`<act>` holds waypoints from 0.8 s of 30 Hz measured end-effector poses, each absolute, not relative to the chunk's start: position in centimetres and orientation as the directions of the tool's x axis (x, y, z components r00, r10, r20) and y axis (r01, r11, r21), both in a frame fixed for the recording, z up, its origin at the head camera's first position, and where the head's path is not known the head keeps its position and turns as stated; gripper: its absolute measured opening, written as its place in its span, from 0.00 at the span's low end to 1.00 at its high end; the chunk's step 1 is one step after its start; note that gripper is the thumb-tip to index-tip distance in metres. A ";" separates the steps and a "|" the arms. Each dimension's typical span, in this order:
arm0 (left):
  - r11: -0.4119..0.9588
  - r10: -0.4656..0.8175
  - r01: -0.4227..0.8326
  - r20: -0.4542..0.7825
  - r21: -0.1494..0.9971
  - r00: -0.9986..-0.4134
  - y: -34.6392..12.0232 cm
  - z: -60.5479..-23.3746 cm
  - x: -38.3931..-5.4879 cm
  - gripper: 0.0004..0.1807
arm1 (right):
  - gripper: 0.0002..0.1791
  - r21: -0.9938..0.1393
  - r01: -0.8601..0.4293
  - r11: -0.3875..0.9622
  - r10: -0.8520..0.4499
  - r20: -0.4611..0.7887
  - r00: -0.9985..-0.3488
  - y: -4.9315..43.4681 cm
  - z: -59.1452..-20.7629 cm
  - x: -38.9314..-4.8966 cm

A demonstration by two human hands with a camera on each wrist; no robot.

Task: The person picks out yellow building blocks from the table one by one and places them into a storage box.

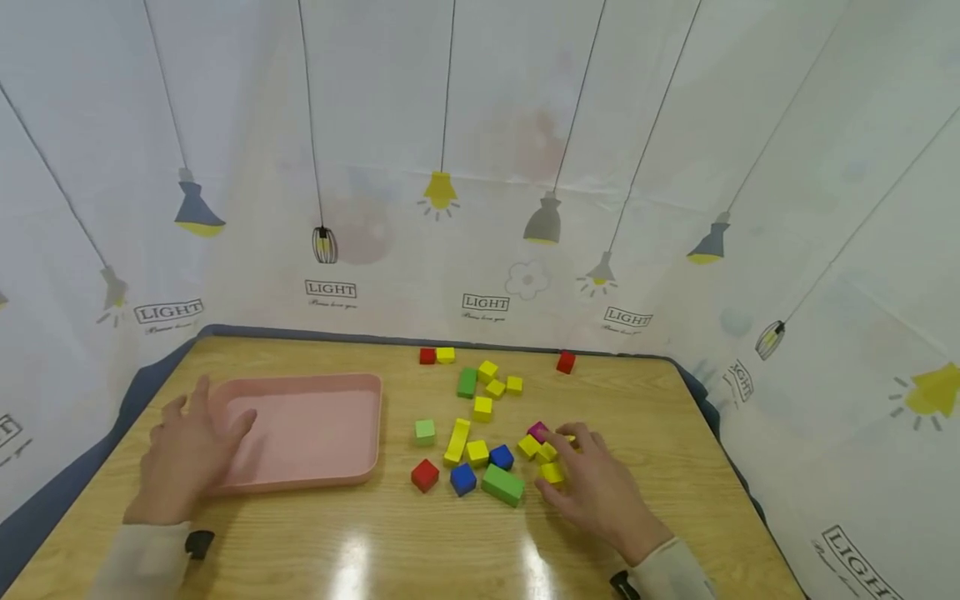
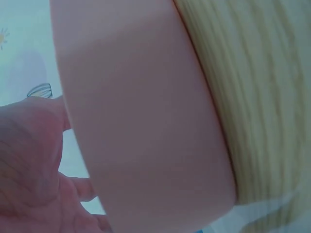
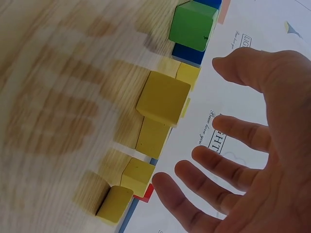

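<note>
My left hand is over the left end of a pink tray, fingers spread and nothing held. In the left wrist view, the hand shows beside the rim of the tray's outer wall. On the other side, my right hand hovers over a cluster of yellow cubes with its fingers apart. A magenta cube peeks out past its fingertips. The right wrist view has the open palm facing a yellow cube and a green block, holding nothing.
Left of that cluster lie a long green block, blue cubes, a red cube and a yellow bar. Farther back sit more yellow cubes and a green block. A red cube is near the table's back edge.
</note>
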State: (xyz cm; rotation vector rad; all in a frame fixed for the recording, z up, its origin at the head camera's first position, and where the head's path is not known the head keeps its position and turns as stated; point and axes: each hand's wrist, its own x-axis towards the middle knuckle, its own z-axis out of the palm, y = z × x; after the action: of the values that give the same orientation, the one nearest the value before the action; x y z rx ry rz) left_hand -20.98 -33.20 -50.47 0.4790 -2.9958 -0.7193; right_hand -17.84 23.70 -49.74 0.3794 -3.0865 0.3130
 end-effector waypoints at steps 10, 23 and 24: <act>0.847 -0.308 -0.324 -0.107 0.421 -0.945 -35.0 -50.5 -21.4 0.57 | 0.38 -0.195 -0.226 0.954 -0.224 0.033 -0.974 23.0 -49.6 -17.9; 0.865 -0.284 -0.306 -0.115 0.397 -0.952 -37.0 -50.1 -21.7 0.36 | 0.34 -0.211 -0.234 0.949 -0.233 0.030 -0.972 22.5 -48.7 -17.6; 0.865 -0.282 -0.306 -0.119 0.397 -0.952 -37.1 -50.1 -21.8 0.34 | 0.33 -0.216 -0.234 0.948 -0.233 0.028 -0.972 22.5 -48.7 -17.6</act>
State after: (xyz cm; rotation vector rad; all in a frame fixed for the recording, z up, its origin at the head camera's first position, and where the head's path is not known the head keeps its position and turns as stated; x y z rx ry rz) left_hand -21.76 -37.06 -50.05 0.4872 -3.0892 -0.6733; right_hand -17.59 22.47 -48.71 0.3710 -3.0980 0.3442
